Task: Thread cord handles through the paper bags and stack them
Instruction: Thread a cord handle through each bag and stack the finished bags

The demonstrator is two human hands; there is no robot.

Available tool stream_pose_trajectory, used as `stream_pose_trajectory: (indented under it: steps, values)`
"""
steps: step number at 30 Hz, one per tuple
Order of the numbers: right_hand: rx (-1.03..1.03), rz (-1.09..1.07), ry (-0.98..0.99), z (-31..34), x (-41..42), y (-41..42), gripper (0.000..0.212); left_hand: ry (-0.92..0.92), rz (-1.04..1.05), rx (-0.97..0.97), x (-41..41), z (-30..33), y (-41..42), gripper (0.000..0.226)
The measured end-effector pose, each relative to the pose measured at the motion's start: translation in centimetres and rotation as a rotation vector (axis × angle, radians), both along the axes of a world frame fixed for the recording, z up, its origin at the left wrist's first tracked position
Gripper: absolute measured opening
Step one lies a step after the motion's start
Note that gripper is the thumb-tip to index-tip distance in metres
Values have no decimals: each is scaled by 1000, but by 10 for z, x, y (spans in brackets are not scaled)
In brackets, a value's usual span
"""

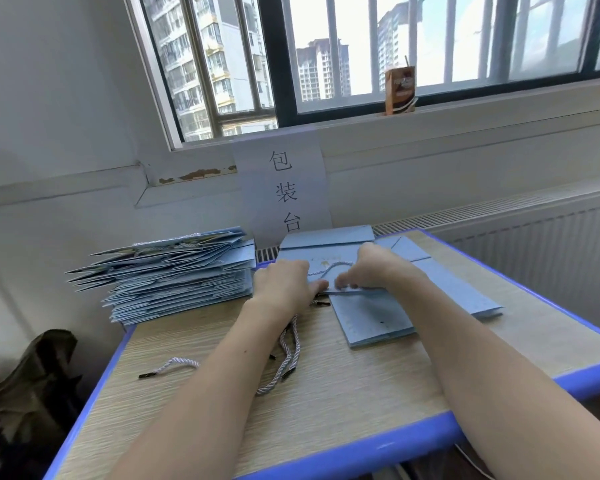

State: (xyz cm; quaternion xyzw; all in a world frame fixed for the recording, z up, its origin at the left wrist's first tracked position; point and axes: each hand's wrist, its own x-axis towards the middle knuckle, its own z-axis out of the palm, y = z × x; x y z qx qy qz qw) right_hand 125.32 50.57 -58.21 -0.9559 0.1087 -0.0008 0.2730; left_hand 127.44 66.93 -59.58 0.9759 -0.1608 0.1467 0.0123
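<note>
a: both hands' fingers curl onto the cord (pixel 329 268) at the flat blue bag's (pixel 371 317) top edge, mid surface (pixel 343 403).

b: i'd pin the bag with left hand (pixel 284 285) while right hand (pixel 368 268) feeds the tip straight through.

Wood-grain table (pixel 343 393) with blue edging, bearing stacked bags (pixel 174 275), flat bags (pixel 413 289), loose cords (pixel 288 355).

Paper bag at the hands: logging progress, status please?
Left hand and right hand both pinching paper bag edge. Cord looped above. Loose cords near left forearm.
</note>
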Motion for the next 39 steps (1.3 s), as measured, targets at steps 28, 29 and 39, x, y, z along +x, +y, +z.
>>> stream_pose_trajectory:
  steps: [28, 29, 39]
  values:
    - [227, 166, -220, 0, 5, -28, 10, 51, -412, -316, 15, -8, 4, 11]
    - [174, 190, -211, 1, 4, -28, 7, 48, -414, -316, 15, -9, 4, 11]
    - [60, 283, -206, 3, 0, -23, 6, -5, -425, -282, 9, -5, 4, 16]
